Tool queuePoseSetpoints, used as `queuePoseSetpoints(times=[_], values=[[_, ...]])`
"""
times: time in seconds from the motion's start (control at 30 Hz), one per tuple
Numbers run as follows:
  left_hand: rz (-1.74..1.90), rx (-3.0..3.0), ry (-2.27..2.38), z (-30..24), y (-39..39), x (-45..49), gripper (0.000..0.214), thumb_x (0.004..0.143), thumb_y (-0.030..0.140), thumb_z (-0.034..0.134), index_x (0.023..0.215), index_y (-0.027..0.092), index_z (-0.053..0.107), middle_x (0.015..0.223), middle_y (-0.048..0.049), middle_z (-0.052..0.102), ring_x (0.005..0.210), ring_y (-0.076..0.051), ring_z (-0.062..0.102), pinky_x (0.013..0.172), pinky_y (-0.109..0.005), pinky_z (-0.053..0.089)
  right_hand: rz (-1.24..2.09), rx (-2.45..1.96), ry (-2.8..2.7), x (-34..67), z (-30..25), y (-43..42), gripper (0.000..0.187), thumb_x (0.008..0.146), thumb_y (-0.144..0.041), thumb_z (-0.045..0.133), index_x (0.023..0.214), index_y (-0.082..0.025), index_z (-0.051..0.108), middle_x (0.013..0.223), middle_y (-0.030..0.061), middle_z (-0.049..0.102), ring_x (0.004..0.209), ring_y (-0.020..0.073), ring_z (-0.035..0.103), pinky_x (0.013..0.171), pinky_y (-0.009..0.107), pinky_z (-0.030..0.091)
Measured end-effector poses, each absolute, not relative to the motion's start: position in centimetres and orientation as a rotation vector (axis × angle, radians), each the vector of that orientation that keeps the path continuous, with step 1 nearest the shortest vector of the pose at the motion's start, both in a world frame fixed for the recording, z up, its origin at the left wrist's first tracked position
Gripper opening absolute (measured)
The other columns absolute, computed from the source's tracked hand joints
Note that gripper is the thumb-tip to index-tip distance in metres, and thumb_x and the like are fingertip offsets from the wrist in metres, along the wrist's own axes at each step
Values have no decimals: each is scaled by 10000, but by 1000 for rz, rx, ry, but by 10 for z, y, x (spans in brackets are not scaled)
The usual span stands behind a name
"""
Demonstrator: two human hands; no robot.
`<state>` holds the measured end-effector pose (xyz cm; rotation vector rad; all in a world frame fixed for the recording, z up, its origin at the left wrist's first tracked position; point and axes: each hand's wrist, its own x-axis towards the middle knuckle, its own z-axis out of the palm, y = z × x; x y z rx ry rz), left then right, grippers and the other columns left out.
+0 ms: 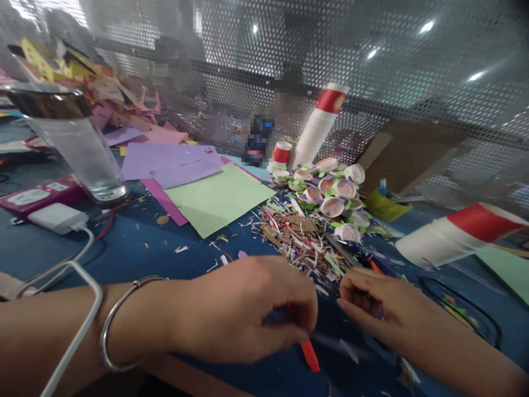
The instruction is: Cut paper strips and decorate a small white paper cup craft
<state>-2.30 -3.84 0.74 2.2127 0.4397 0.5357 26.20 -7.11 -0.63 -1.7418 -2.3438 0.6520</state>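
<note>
My left hand, with a silver bangle at the wrist, has its thumb and forefinger pinched on a narrow red piece. The lower end of the piece sticks out below the thumb; its exact kind is unclear. My right hand is close by on the right, fingers curled in towards the thumb. Anything inside those fingers is hidden. Just beyond it, a grey blade-like tool and an orange-and-blue object lie beside a heap of shredded paper scraps.
Behind the scraps are a pile of cut paper-cup bottoms and a tall cup stack. Another cup stack lies tilted right. Coloured sheets, a water tumbler and a white charger with its cable are left. A perforated screen stands behind.
</note>
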Motion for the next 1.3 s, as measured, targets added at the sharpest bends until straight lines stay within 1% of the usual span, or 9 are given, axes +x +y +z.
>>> queuePoseSetpoints(times=[0.1,0.2,0.43,0.57,0.7,0.83,1.03,1.13,1.3], values=[[715,1651,622,2,-28,-20,147,896,252,740,911,192,607,786,29,616,670,-96,547,616,-236,429,688,-1724,-2292,265,-3,-71,296,980,-465,577,792,-245,636,732,21,662,624,173,604,567,301,440],[833,1332,650,-6,-18,-17,230,872,241,765,948,194,553,800,49,570,673,-78,536,643,-229,440,714,-1728,-2213,264,2,-72,323,989,-481,555,782,-245,633,725,21,639,622,167,583,572,298,446],[912,1378,679,-12,-10,-16,151,906,195,700,1030,195,614,867,23,589,767,-99,601,702,-239,460,918,-1729,-2076,267,2,-73,380,992,-589,534,840,-254,630,740,5,578,646,161,542,535,266,438],[811,1374,756,-8,-12,-18,225,939,196,656,1159,173,695,859,-4,643,783,-109,583,724,-244,458,1055,-1697,-1957,266,5,-69,426,959,-640,565,811,-247,638,739,25,643,641,170,606,547,262,500],[718,1367,783,-7,-13,-18,399,910,162,645,1306,203,671,781,19,619,675,-109,535,609,-233,405,1305,-1627,-1729,260,6,-68,396,973,-630,571,898,-248,646,758,33,708,673,171,671,614,261,562],[724,1481,802,-9,-14,-19,550,875,172,669,1419,238,617,728,45,570,594,-98,484,527,-221,352,1458,-1615,-1437,252,-3,-71,356,952,-596,628,1070,-262,592,731,-8,661,574,141,612,498,225,501],[792,1733,890,-5,-18,-20,519,850,155,675,1362,239,675,784,29,570,624,-94,527,554,-218,417,1429,-1659,-1407,233,-8,-77,559,897,-637,681,1305,-273,564,808,-12,607,505,87,432,387,176,350],[770,1742,890,-5,-19,-19,524,851,154,663,1369,237,667,898,2,624,614,-76,538,542,-209,431,1447,-1668,-1451,226,-3,-79,649,883,-678,679,1369,-262,570,869,19,638,511,80,406,375,172,318],[769,1764,802,-9,-19,-19,534,835,134,662,1356,253,668,1182,-59,664,658,-63,593,544,-193,464,1452,-1651,-1463,219,1,-82,670,843,-697,715,1333,-241,678,689,-21,577,457,64,336,360,176,272]])
